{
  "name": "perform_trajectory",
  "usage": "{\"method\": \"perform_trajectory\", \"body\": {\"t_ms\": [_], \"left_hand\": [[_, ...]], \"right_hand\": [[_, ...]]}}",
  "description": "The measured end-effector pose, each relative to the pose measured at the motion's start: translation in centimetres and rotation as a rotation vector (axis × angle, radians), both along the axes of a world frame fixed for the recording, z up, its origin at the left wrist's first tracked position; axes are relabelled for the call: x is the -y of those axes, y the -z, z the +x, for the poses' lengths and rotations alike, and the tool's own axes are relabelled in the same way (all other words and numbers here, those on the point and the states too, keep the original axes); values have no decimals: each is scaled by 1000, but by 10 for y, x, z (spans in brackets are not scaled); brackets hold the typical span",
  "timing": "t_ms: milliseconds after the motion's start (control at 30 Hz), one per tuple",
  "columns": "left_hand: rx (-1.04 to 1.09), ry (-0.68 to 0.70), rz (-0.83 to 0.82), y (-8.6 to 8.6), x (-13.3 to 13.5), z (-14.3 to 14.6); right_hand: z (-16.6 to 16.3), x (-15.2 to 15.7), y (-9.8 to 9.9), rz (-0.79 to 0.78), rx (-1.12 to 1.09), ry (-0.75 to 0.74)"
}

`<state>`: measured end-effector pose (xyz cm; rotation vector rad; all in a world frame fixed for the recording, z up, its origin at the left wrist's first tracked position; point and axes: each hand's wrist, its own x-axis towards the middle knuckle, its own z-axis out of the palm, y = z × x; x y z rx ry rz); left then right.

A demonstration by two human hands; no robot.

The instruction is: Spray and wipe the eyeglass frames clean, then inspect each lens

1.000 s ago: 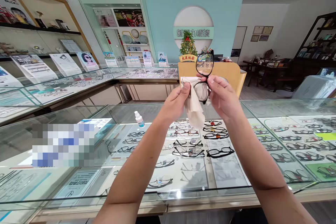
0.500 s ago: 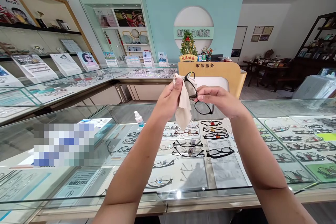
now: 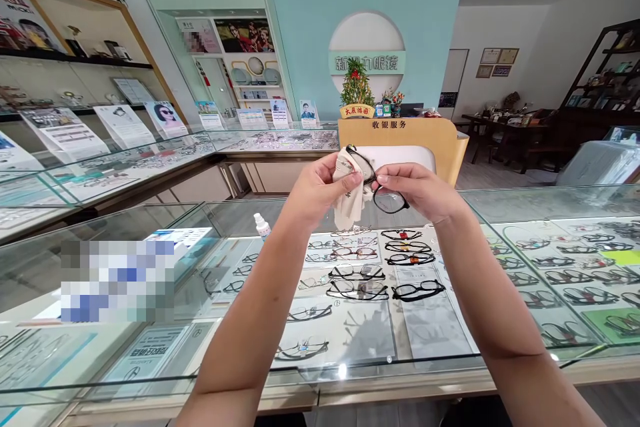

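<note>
Black-rimmed eyeglasses (image 3: 391,209) between right hand (image 3: 419,189), pinching near bridge, and left hand (image 3: 320,191), clamped on soft cream cloth (image 3: 348,205) against one lens. Frame looks light, stiff; lenses probably slick, scratchable; best gripped by bridge.

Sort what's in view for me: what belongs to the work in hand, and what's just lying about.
In hand:
- black-framed eyeglasses, held by the right hand
- cream cloth, held in the left hand against one lens

Lying about:
- white bottle, untouched; possibly related, can't tell
- displayed spectacles in the glass display case
- plant on the cashier desk
</note>
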<state>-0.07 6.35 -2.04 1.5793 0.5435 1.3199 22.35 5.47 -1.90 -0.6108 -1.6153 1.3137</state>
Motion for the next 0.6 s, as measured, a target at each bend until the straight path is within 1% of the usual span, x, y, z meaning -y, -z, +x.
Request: {"method": "perform_trajectory", "body": {"t_ms": [100, 233, 367, 433, 500, 600], "left_hand": [[1, -32, 46, 0, 1, 4], [19, -164, 123, 6, 1, 14], [84, -320, 222, 13, 2, 23], [111, -354, 250, 14, 3, 22], [71, -286, 234, 11, 2, 16], [-58, -85, 194, 3, 1, 0]], "right_hand": [[-3, -3, 3, 15, 17, -23], [-9, -3, 5, 46, 75, -71], [-14, 2, 3, 52, 97, -142], [-14, 4, 1, 47, 82, -157], [-12, 5, 0, 27, 60, -154], [-8, 6, -1, -3, 51, -127]]}}
